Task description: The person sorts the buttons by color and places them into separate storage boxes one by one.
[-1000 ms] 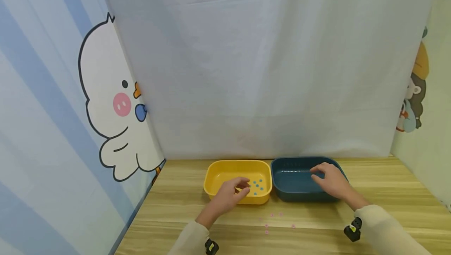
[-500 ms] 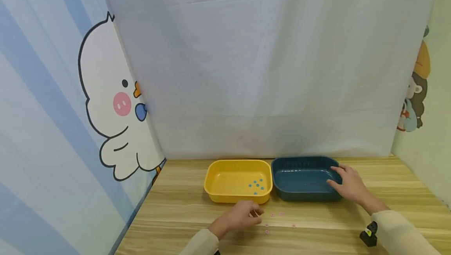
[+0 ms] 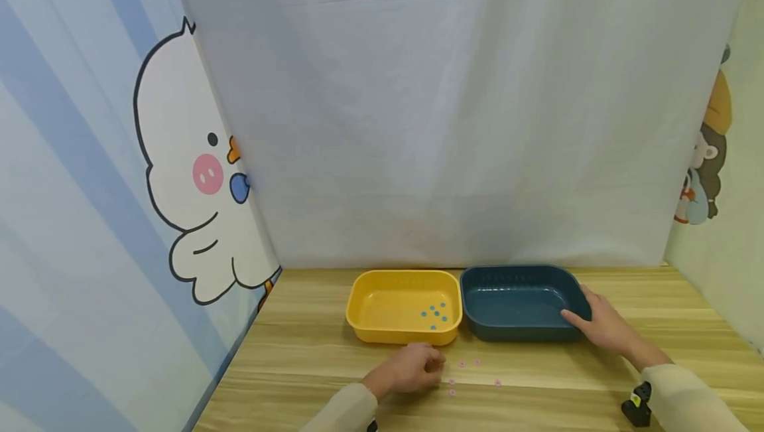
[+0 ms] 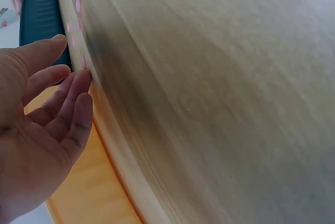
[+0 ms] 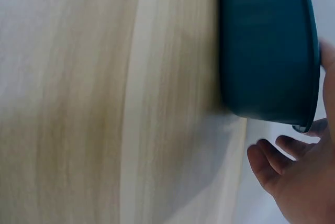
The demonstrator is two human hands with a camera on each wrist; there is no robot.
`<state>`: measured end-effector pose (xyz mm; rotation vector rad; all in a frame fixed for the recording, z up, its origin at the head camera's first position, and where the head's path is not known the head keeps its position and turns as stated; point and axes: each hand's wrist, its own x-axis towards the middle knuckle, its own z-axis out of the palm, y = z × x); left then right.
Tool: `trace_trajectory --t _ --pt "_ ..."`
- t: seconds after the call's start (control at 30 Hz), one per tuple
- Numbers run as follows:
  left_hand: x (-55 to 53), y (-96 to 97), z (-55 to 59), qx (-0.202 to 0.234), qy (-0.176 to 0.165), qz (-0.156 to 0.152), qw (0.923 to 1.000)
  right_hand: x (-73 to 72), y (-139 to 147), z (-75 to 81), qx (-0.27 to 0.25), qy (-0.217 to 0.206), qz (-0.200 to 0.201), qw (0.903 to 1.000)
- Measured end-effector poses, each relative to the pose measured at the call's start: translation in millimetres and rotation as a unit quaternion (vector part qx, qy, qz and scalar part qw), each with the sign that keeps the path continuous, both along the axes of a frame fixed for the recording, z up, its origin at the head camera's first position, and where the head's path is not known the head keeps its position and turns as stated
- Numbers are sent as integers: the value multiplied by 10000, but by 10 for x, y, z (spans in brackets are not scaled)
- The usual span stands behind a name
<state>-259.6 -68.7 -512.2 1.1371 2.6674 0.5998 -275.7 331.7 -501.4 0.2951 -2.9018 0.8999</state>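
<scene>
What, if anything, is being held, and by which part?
The dark teal, rounded rectangular plastic basin, by its right-end rim, in the right grip. The left grip holds nothing visible.

Cream sleeves point(image 3: 686, 397) on both arms; blocky black wrist device point(image 3: 637, 409) by right cuff, yellow-green mark.

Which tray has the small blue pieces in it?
The yellow tray, left of the pair: several blue pieces lie on its floor, toward its right side. The dark teal tray beside it shows no blue pieces inside.
</scene>
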Motion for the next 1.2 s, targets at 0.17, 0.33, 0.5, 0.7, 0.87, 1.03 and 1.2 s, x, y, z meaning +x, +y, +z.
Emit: trace_trajectory --t 0.17,0.33,0.5,0.7,0.87,1.03,1.2 --pt "-4 29 -6 205 -172 153 9995 -8 26 -31 -254 -184 139 9994" --pt "-2 43 -6 193 -110 192 9996 -3 34 -58 -414 -290 208 9985" --pt "-32 67 -32 191 -210 344 9990 8 36 -83 -591 -431 248 9970" --pt "-67 85 -66 106 -27 393 9992 16 28 -94 -783 -517 355 9950" --pt "-70 88 -65 17 86 464 9989 7 19 -75 -786 -605 443 9941" --pt "-76 113 -80 -168 112 511 9985 8 24 -80 -806 -702 423 9934" --pt "-89 129 -84 -274 132 507 9983 5 35 -94 -808 -683 416 9935"
